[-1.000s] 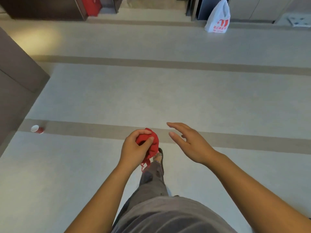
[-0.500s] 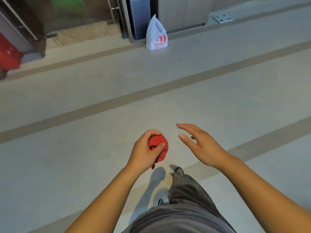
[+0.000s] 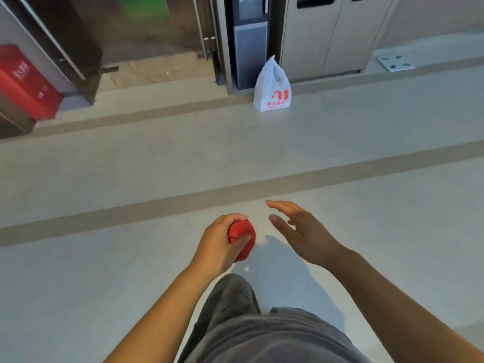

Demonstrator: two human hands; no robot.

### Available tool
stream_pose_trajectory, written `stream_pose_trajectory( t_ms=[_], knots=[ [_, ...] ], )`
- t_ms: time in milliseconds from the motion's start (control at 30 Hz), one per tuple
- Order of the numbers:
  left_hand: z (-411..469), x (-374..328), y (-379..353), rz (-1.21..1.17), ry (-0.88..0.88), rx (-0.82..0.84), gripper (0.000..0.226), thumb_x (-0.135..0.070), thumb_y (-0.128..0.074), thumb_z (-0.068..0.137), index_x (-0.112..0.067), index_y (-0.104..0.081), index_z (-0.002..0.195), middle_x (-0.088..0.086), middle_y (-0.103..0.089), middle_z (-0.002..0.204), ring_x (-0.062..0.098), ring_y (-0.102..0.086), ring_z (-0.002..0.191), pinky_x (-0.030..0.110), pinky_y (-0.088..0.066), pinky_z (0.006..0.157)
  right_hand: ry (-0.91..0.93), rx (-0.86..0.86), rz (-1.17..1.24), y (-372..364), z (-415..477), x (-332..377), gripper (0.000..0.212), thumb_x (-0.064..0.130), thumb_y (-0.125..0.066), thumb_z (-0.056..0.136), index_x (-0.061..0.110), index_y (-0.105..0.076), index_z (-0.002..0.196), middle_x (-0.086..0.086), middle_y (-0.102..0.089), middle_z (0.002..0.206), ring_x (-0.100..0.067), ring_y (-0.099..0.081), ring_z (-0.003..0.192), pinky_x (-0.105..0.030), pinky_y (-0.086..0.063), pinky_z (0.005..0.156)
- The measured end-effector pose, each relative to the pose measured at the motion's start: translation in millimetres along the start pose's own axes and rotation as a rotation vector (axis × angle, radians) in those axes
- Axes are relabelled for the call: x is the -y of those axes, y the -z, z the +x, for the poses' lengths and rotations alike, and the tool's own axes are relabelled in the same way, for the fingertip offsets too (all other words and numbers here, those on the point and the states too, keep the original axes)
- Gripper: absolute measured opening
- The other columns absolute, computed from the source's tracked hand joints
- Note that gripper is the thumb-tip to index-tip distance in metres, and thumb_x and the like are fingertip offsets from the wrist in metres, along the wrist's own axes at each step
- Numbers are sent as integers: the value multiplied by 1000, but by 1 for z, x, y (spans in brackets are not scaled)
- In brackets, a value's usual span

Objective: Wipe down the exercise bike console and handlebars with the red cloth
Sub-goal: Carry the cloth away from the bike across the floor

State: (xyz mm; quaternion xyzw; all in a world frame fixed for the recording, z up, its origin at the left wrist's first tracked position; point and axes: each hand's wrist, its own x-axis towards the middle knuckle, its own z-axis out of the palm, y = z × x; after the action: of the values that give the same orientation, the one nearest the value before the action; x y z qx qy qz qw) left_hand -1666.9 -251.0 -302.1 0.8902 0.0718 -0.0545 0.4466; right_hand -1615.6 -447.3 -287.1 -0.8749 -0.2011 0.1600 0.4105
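One red cloth (image 3: pixel 242 241) is seen, and two bare hands. The cloth is plain red and is bunched into a tight, rounded wad, with a crease across its face and its lower end showing below the fingers. It is held in the left hand (image 3: pixel 218 244), whose fingers are curled over its top and whose thumb is pressed across its front. The wad lies on the side of that hand nearer the other one and is carried in the air above the floor (image 3: pixel 104 258), in front of the body. The right hand (image 3: pixel 301 231) is held just beside the cloth but apart from it, with a strip of floor seen between them. Its fingers are stretched out and loosely spread, its palm is turned toward the cloth, and nothing is held in it. Below the hands, one raised leg in grey trousers (image 3: pixel 230 297) is seen. The pale floor is crossed by two darker bands. Well ahead, one white plastic bag (image 3: pixel 272 87) with red print stands at the foot of a dark panel (image 3: pixel 248 43), beside two pale metal doors (image 3: pixel 327 35). One red box (image 3: pixel 26 82) is seen at the left edge, and one small white plate (image 3: pixel 395 62) with dark spots lies far right.
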Motion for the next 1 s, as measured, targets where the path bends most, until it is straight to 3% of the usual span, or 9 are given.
stream_pose_trajectory(
  t_ms=[200, 367, 533, 633, 700, 767, 833, 1000],
  knots=[
    [156, 8, 20, -4, 55, -62, 40, -31, -68, 83, -39, -48, 117, -16, -50, 116, 7, -47, 102, 16, -43, 80, 17, 43, 42, 56, 160, -29, 58, 65, -29, 85, 36, -41, 134, 16, -43, 139, -1, -42, 124, -22, -35, 103],
    [329, -28, 27, -14, -47, 13, 34, -28, -67, 84, -46, -48, 106, -17, -53, 111, 2, -51, 90, 1, -42, 57, -15, -19, -1, 121, 285, -59, 56, 62, -29, 87, 36, -40, 135, 15, -42, 141, -1, -40, 124, -17, -32, 98],
    [478, -90, 22, -8, -128, 113, 33, -29, -67, 84, -44, -51, 109, -13, -55, 118, 11, -50, 104, -1, -41, 58, -69, -141, 24, 205, 379, -88, 55, 60, -30, 88, 34, -42, 135, 15, -43, 140, 2, -39, 122, -18, -31, 102],
    [555, -123, 10, -18, -148, 188, 31, -25, -67, 83, -40, -55, 108, -14, -58, 115, 9, -53, 104, 8, -42, 76, -110, -187, 43, 247, 425, -118, 57, 63, -28, 86, 36, -42, 134, 17, -43, 140, 4, -39, 121, -14, -30, 98],
    [610, -141, -3, -36, -153, 216, 30, -23, -67, 83, -36, -58, 108, -15, -60, 111, 7, -55, 104, 13, -43, 83, -135, -213, 81, 275, 464, -142, 59, 64, -28, 85, 35, -43, 133, 15, -44, 140, -2, -41, 124, -20, -34, 101],
    [663, -158, -17, -30, -154, 225, 30, -25, -66, 84, -36, -58, 110, -15, -59, 112, 8, -54, 105, 14, -44, 85, -144, -227, 87, 306, 508, -166, 59, 64, -28, 85, 35, -43, 133, 13, -44, 140, -5, -41, 126, -23, -34, 103],
    [714, -178, -31, -28, -153, 201, 30, -27, -67, 84, -36, -57, 111, -15, -59, 114, 10, -54, 105, 17, -46, 85, -124, -221, 65, 342, 552, -189, 55, 61, -29, 87, 34, -43, 134, 14, -44, 140, -3, -41, 124, -17, -32, 99],
    [827, -234, -55, -56, -155, 138, 29, -24, -68, 82, -38, -59, 105, -21, -59, 107, 10, -56, 103, 19, -49, 77, -125, -264, 104, 451, 635, -238, 55, 61, -31, 86, 34, -45, 132, 17, -46, 136, 2, -42, 121, -16, -35, 97]
  ],
)
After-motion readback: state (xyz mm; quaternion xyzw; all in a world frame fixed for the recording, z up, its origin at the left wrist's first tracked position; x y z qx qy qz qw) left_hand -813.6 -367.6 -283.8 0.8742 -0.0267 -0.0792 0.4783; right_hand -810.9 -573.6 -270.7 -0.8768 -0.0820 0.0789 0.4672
